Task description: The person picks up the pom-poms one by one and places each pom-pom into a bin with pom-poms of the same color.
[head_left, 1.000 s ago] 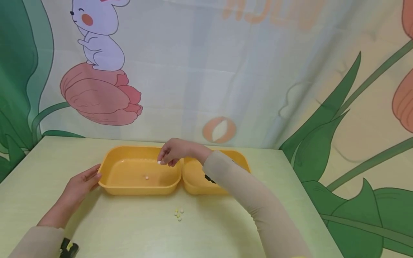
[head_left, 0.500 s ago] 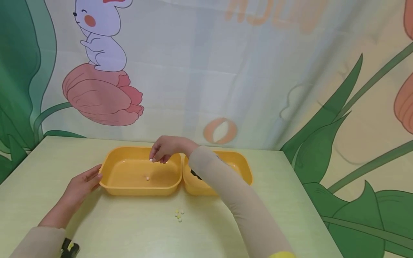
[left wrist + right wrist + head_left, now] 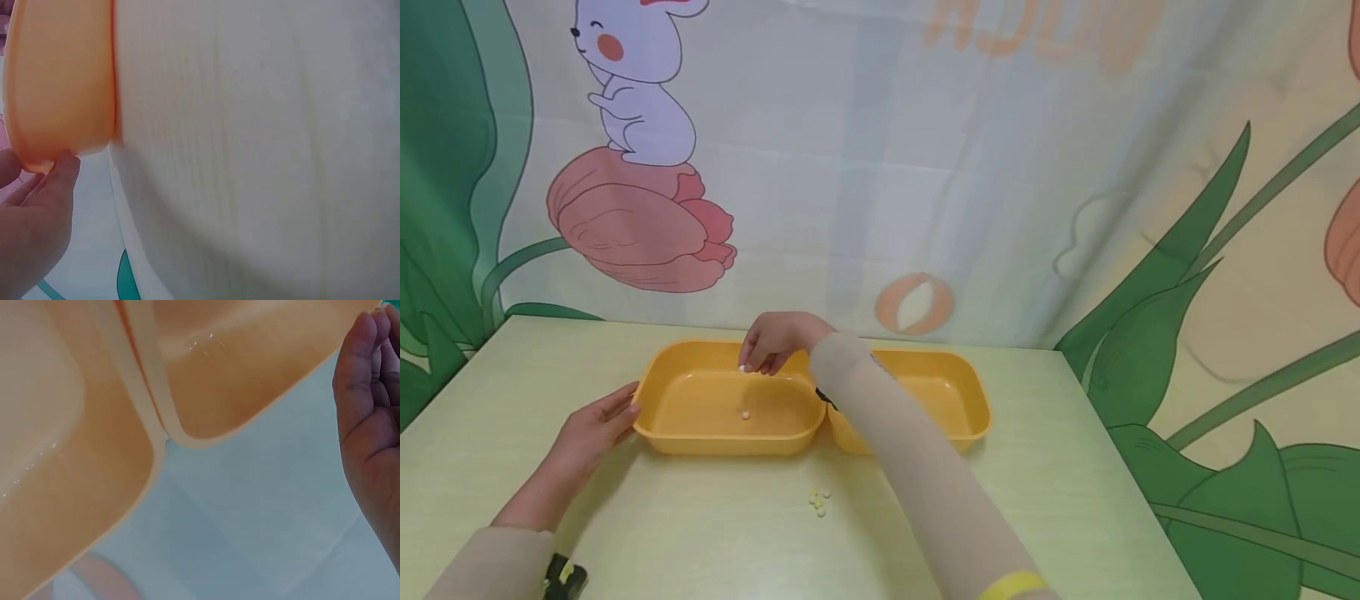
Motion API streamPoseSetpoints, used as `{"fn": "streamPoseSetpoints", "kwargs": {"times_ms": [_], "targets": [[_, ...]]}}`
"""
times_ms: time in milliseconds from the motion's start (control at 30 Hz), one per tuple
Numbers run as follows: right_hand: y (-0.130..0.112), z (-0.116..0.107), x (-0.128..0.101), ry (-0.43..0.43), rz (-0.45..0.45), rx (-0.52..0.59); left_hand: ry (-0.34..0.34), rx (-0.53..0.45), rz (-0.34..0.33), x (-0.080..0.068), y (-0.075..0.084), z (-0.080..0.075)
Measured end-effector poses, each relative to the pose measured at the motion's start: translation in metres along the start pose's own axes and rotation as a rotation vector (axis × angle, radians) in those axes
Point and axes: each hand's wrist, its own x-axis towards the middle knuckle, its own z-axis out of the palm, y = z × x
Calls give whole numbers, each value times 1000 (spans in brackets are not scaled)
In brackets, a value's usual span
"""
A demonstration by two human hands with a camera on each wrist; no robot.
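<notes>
The right hand (image 3: 771, 342) hangs over the back of the left yellow tray (image 3: 730, 446), pinching a small white round piece (image 3: 742, 368) between thumb and fingertips. Another small pale piece (image 3: 746, 415) lies on that tray's floor. At the tray's left end, the left hand (image 3: 587, 429) touches the outer wall and rim with fairly straight fingers. The left wrist view shows this left hand (image 3: 40, 209) against the tray's side. In the right wrist view the right hand (image 3: 372, 412) is partly cut off by the frame edge, and its piece cannot be made out clearly.
Several small white and yellow pieces (image 3: 818, 502) lie on the pale table (image 3: 700, 533) in front of the trays. A second yellow tray (image 3: 955, 400) stands against the first on the right, partly hidden by the right sleeve (image 3: 910, 450). A printed curtain (image 3: 820, 183) hangs behind.
The right hand has moved left over the left tray, carrying the small white piece. The left hand keeps its place at the tray's end.
</notes>
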Motion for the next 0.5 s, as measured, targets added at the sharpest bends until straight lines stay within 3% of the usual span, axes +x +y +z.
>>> {"fn": "streamPoseSetpoints", "kwargs": {"times_ms": [200,500], "targets": [[-3,4,11,15,38,20,-5,15,4,-1,0,-2],[-4,13,22,107,58,89,-3,29,31,-2,1,-2]]}}
